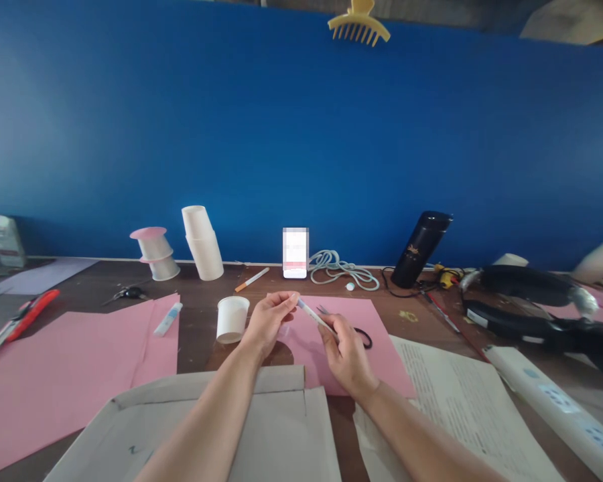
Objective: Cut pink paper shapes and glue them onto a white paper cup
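Observation:
My left hand point(270, 320) and my right hand point(346, 356) meet above a pink paper sheet point(376, 348) in the middle of the table. Between them runs a thin white stick-like tube point(312, 314): the left fingertips pinch its upper end and the right hand grips its lower end. Scissors with black handles point(362, 335) lie on the pink sheet just behind my right hand. A single white paper cup point(232, 318) stands upright just left of my left hand.
A flat cardboard piece point(281, 435) lies under my forearms, printed paper point(462, 402) to the right, another pink sheet point(70, 375) to the left. At the back stand stacked cups point(204, 242), a phone point(295, 253), a coiled cable point(339, 268), a black flask point(422, 249). A power strip point(557, 402) lies far right.

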`<state>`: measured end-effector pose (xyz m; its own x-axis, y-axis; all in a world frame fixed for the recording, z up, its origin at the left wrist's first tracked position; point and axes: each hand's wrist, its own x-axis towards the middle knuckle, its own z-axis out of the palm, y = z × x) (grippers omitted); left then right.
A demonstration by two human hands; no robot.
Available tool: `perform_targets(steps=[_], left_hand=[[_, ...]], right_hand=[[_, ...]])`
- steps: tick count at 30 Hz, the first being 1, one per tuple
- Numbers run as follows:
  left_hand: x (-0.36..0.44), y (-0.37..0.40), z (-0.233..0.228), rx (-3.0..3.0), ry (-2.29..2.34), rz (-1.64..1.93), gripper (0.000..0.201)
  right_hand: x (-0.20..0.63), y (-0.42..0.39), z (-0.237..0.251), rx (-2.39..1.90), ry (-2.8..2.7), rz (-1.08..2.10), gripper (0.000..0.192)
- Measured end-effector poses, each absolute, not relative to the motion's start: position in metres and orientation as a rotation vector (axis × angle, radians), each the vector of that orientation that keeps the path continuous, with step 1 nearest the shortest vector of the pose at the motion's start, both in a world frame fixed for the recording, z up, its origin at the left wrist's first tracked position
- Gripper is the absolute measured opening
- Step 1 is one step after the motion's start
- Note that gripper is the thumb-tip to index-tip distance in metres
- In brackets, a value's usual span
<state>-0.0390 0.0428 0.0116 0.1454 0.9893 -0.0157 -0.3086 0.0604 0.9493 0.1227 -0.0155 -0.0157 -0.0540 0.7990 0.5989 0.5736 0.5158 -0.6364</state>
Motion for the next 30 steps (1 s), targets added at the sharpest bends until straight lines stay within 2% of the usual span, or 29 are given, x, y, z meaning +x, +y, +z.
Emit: perform_targets(steps=[10, 14, 18, 20, 23, 27, 30], left_hand=[[-0.031, 0.038, 0.015, 0.974, 0.8, 1.207, 0.029], [-0.034, 0.037, 0.022, 1.013, 0.868, 1.241, 0.037], [-0.052, 0.042, 0.026, 1.264, 1.187, 1.259, 0.048], [-0.063, 0.046, 0.023, 1.501, 1.528, 1.222, 0.042], [-0.073, 0.051, 0.015, 1.91, 1.911, 0.983, 0.028], [-0.074, 0.052, 0.007, 2.123, 2.119, 0.571, 0.031], [-0.073, 0.051, 0.006, 2.088, 2.196, 0.434, 0.033]], right_hand=[[0.121, -0.021, -0.01, -1.173, -1.678, 0.292, 0.014], [0.121, -0.018, -0.004, -1.236, -1.689, 0.287, 0.017], [0.142, -0.007, 0.005, -1.456, -1.637, 0.17, 0.023], [0.161, -0.001, 0.009, -1.672, -1.546, 0.067, 0.03], [0.191, 0.008, 0.014, -1.997, -1.411, 0.051, 0.038], [0.216, 0.015, 0.011, -2.305, -1.326, 0.098, 0.043], [0.219, 0.017, 0.004, -2.434, -1.352, 0.09, 0.046]])
